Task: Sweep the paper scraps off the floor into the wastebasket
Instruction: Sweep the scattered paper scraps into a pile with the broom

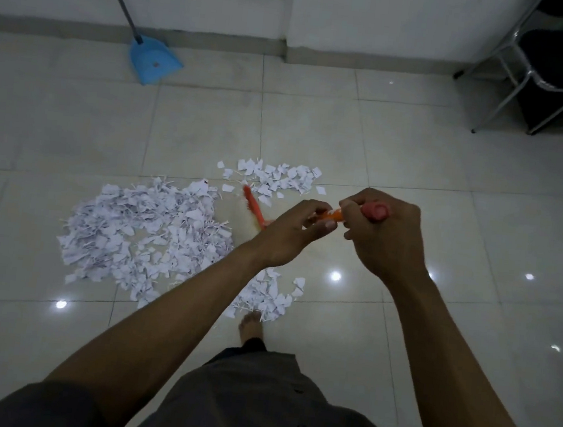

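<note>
Both our hands are curled round the orange handle (329, 215) of the broom (254, 210). Our right hand (386, 239) grips the top end, where the red end cap shows between thumb and fingers. Our left hand (291, 236) pinches the shaft just below it with fingertips and thumb, so the two hands are nearly touching. We see the handle steeply from above and foreshortened: its long axis runs from the cap down and to the left to the broom head, and our left hand covers the lower shaft. The head's orange bar lies slanted on the floor (416, 150), far end to the left, with pale bristles blurred on its left side, facing the big pile of paper scraps (141, 230). A smaller patch of scraps (276, 178) lies just beyond the head, and another patch (265, 298) lies under our left forearm, next to our bare foot (251, 327). To the right the tiles are open as far as a chair (544, 77) at the far right. Well beyond the pile, a blue dustpan (154, 60) with a long grey stick stands near the wall (378, 16).
</note>
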